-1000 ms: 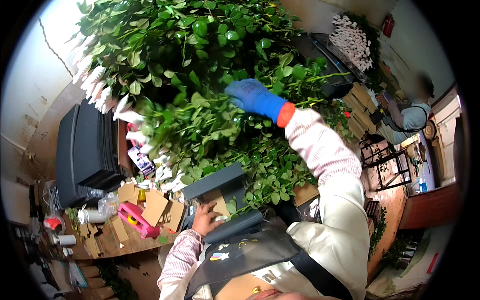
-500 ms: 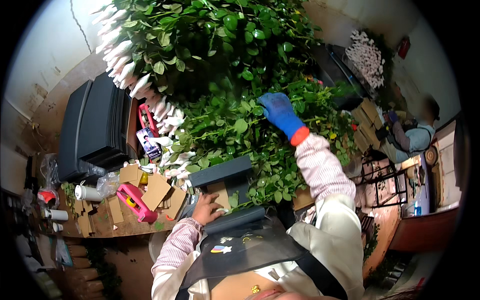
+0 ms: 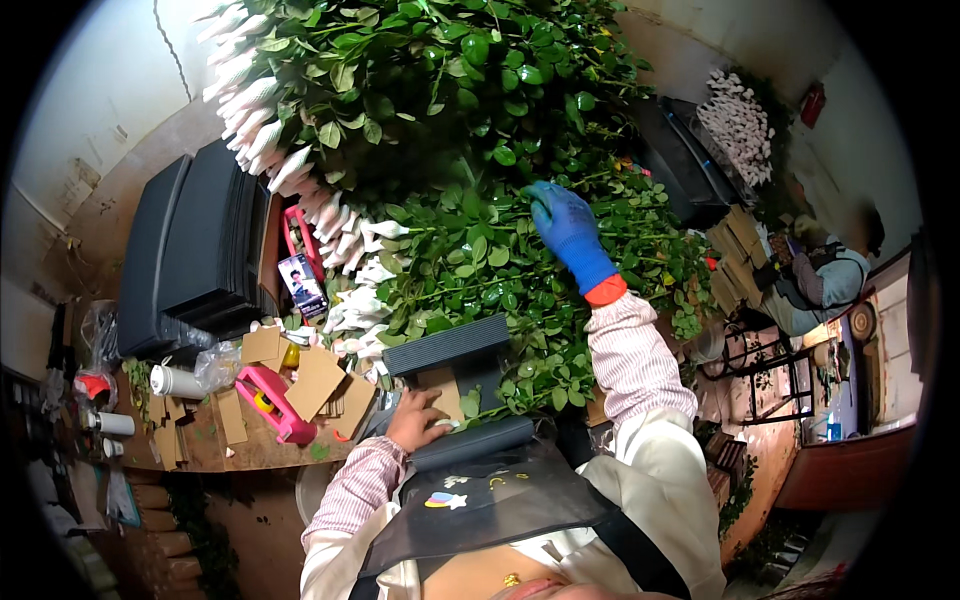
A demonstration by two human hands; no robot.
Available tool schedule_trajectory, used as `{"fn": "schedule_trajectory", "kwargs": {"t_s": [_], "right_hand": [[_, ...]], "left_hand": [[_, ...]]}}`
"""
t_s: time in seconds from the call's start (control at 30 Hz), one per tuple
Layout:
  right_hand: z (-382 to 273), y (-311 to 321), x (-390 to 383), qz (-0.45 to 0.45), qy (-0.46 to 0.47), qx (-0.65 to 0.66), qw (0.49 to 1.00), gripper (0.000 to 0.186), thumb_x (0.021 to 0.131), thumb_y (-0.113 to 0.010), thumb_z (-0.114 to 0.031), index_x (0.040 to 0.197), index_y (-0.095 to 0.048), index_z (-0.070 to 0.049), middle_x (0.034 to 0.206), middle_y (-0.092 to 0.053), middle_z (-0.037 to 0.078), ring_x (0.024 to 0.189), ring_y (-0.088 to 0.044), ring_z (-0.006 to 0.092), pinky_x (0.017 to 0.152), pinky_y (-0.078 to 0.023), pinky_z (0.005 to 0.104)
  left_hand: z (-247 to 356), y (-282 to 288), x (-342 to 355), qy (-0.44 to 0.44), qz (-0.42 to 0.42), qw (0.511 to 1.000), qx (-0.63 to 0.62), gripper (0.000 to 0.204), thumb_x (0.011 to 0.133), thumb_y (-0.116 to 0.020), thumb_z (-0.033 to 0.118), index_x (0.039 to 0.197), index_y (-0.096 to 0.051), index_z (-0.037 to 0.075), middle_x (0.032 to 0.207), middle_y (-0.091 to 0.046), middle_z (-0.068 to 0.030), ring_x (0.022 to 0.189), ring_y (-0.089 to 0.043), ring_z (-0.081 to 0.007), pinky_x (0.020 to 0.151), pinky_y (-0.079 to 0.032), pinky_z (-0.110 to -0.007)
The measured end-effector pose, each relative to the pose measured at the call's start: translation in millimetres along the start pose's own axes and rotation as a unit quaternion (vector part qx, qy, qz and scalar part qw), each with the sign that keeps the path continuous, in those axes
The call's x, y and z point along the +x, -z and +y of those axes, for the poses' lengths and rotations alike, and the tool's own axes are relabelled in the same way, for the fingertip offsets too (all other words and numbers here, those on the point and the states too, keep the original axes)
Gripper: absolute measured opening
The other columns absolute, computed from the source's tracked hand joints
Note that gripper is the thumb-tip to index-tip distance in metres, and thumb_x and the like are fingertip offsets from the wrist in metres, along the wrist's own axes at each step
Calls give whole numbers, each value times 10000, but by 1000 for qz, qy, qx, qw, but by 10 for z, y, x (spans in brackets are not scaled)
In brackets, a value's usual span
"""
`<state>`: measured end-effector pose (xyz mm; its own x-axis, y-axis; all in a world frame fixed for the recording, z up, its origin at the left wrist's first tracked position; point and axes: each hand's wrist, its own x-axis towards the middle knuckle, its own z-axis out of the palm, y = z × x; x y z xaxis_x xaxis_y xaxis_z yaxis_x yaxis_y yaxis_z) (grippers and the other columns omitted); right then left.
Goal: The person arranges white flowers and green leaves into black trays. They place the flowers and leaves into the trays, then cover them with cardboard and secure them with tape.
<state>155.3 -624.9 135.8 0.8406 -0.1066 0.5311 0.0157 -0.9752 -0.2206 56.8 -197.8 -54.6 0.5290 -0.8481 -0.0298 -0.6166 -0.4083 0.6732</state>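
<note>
Long-stemmed roses with green leaves lie in a thick layer, their heads in white net sleeves on the left. My right hand, in a blue glove with an orange cuff, is closed around a rose stem among the leaves; a netted head juts out in line with it. My bare left hand lies with fingers spread on a brown cardboard piece. Beside it is a folded dark corrugated sheet, with one raised flap and a near edge against my apron.
A higher heap of netted roses rises at the back. Dark corrugated sheets are stacked left, near a phone, a pink tape dispenser, cardboard pieces and a white cup. A co-worker sits far right.
My right hand has moved slightly, and a netted rose head now sticks out farther right from the row. My left hand stays on the cardboard. The co-worker's arm has shifted.
</note>
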Motion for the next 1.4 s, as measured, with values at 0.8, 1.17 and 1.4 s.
{"fn": "schedule_trajectory", "kwargs": {"t_s": [0.8, 1.17, 1.4], "right_hand": [[-393, 1022, -1067, -106, 125, 104, 981, 281, 848, -731, -161, 1129, -713, -172, 1093, -726, 59, 995, -683, 287, 865, -519, 409], [-48, -174, -2309, -514, 35, -93, 852, 236, 917, -641, -300, 1126, -680, -197, 995, -703, 66, 956, -678, 283, 846, -507, 442], [-144, -240, -936, -85, 102, -128, 983, 285, 902, -632, -137, 1182, -668, -176, 1144, -668, 57, 1050, -636, 275, 938, -501, 428]], "left_hand": [[92, 106, -6, 42, 19, 997, -55, 441, 760, -842, 334, 1131, -708, 137, 1312, -608, -133, 1231, -528, -381, 1082, -384, -528], [196, 122, 44, 55, 13, 980, -190, 503, 800, -850, 148, 1261, -664, 74, 1142, -620, -113, 1027, -666, -261, 841, -582, -358], [81, 22, 181, 29, 23, 995, -96, 298, 871, -748, 154, 1142, -677, 53, 1021, -592, -129, 1000, -594, -341, 868, -495, -412]]}}
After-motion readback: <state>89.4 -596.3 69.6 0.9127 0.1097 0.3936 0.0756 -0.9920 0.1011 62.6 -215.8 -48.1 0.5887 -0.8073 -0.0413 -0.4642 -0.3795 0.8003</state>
